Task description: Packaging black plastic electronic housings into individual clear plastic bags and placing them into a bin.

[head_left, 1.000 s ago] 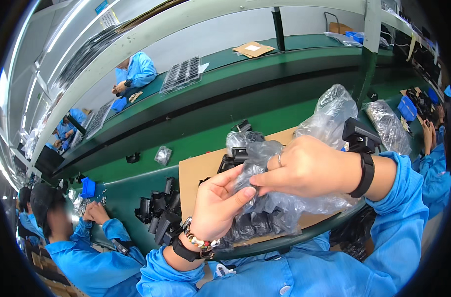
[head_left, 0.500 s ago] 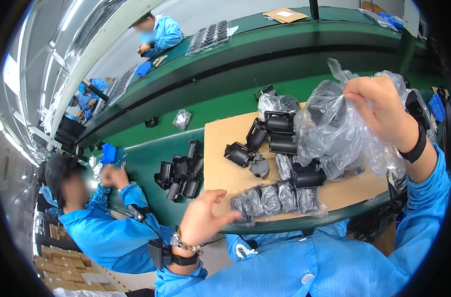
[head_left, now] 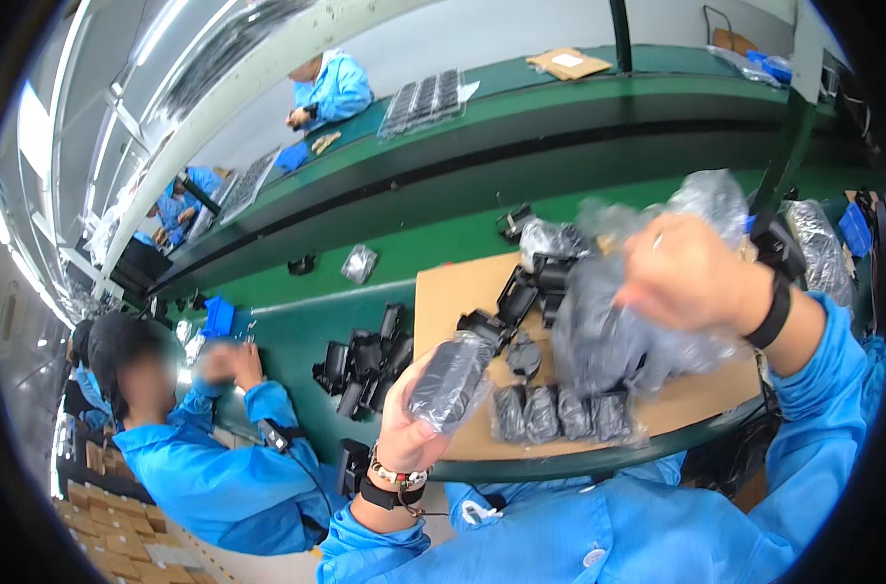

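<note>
My left hand (head_left: 404, 428) is closed around a black part (head_left: 450, 384) wrapped in clear plastic, tilted above the front left of a cardboard sheet (head_left: 443, 287). A clear plastic bag (head_left: 594, 336) hangs from my right hand (head_left: 696, 277), whose fingers are closed and blurred by motion. What the bag holds is hard to make out. Along the front of the cardboard lies a row of plastic-wrapped black parts (head_left: 560, 417). Behind them sit bare black housings (head_left: 517, 295) and a dark grey rounded part (head_left: 524, 358).
Several bare black parts (head_left: 365, 360) lie piled on the green table left of the cardboard. A co-worker (head_left: 219, 457) sits at my left, hands over the bench. Farther back are a small wrapped part (head_left: 359, 263) and a blue bin (head_left: 218, 316). A post (head_left: 793, 127) rises at right.
My left hand, empty before, has picked up the wrapped part from the row's left end and raised it. My right hand has moved left and down with the plastic bag.
</note>
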`<action>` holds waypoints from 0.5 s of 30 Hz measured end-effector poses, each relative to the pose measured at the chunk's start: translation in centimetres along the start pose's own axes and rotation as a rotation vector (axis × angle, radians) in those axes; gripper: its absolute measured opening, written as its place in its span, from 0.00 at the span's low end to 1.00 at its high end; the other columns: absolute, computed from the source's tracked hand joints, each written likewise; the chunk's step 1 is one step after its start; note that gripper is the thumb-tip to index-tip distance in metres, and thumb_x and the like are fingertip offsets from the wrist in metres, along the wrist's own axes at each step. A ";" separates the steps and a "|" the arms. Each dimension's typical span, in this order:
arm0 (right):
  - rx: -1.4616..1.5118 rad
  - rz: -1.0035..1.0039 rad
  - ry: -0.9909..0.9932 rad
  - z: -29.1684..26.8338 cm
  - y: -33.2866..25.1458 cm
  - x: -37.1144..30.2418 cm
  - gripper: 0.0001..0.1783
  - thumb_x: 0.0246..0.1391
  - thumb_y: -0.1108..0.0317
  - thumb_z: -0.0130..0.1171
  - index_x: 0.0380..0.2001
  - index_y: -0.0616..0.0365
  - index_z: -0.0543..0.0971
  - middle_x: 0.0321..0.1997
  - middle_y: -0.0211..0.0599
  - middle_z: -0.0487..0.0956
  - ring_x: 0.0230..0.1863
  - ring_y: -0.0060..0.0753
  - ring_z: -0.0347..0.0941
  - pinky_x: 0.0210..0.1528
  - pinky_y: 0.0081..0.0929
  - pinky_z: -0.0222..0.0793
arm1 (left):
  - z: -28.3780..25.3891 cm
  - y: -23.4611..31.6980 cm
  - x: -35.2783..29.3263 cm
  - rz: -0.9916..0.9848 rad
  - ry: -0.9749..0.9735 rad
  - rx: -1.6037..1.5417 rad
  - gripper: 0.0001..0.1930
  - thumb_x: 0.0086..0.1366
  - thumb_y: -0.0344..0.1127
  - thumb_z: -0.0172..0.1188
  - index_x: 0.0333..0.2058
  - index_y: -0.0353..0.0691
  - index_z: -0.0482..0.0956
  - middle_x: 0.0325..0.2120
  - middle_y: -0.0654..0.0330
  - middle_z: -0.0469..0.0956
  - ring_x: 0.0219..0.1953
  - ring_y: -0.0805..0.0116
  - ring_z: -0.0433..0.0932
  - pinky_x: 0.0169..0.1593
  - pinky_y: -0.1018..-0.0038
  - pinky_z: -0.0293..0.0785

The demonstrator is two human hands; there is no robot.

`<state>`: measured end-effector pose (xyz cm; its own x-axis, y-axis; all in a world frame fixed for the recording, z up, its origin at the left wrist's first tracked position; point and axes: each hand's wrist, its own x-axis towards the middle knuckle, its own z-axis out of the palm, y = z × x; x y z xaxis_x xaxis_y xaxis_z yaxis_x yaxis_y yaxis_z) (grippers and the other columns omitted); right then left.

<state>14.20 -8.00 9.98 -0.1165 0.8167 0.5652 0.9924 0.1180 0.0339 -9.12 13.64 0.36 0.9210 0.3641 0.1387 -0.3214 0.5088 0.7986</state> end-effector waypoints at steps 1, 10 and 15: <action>0.128 -0.064 0.018 0.5 -0.4 0.5 0.17 0.44 0.64 0.64 0.18 0.55 0.64 0.15 0.38 0.63 0.16 0.44 0.64 0.20 0.38 0.61 | 0.9 0.2 1.1 -0.047 -0.086 -0.035 0.46 0.44 0.38 0.73 0.59 0.28 0.57 0.55 0.47 0.66 0.57 0.54 0.68 0.60 0.58 0.64; 0.470 -0.072 -0.036 1.7 -1.3 2.4 0.19 0.41 0.77 0.61 0.42 0.59 0.77 0.22 0.40 0.74 0.22 0.45 0.72 0.23 0.35 0.68 | 3.0 -0.4 7.3 -0.150 -0.380 0.229 0.44 0.44 0.22 0.69 0.61 0.30 0.56 0.57 0.53 0.65 0.59 0.64 0.65 0.61 0.68 0.61; 0.333 -0.045 -0.161 1.2 -0.3 1.9 0.15 0.40 0.76 0.56 0.36 0.60 0.79 0.28 0.43 0.77 0.28 0.47 0.75 0.30 0.38 0.70 | 3.4 -1.5 7.9 -0.286 -0.303 -0.141 0.41 0.50 0.24 0.67 0.61 0.31 0.55 0.55 0.53 0.67 0.57 0.62 0.67 0.61 0.65 0.63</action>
<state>13.64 -5.78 10.08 -0.1910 0.8816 0.4317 0.9221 0.3120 -0.2291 -0.65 13.07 2.23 0.9935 -0.0416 0.1063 -0.0518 0.6654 0.7447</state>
